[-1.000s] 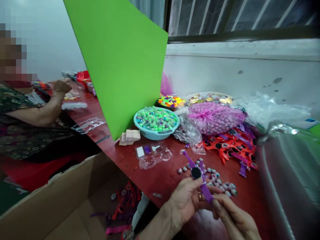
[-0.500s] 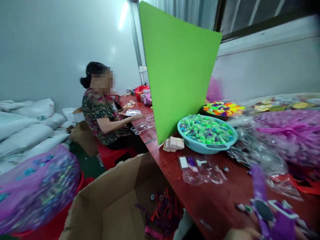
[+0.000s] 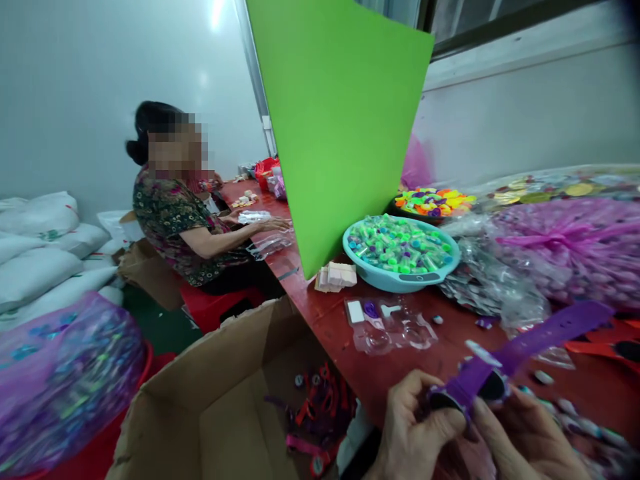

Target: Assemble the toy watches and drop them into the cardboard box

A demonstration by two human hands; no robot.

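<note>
Low on the right, a purple toy watch (image 3: 555,337) with dark oval parts is between my two hands. My left hand (image 3: 413,430) pinches its near end with thumb and fingers closed. My right hand (image 3: 530,437) grips the watch from the other side, thumb pressed close to a dark part. The strap's free end sticks out up and to the right. Small white and coloured pieces (image 3: 575,417) lie on the table beside my right hand. Ahead of my hands lies a clear plastic blister tray (image 3: 375,343) holding a few white and purple parts.
A blue basin (image 3: 400,283) of green-capped tubes stands by a green divider (image 3: 345,133). Pink bags (image 3: 570,247) lie right. Below the red table (image 3: 320,313), a cardboard box (image 3: 165,400) holds red and purple watches. A co-worker (image 3: 170,213) sits on the left.
The purple watch has moved left and swung from upright to slanting right. Both my hands now show on it. The view has shifted slightly, and scenery sits further left and higher.
</note>
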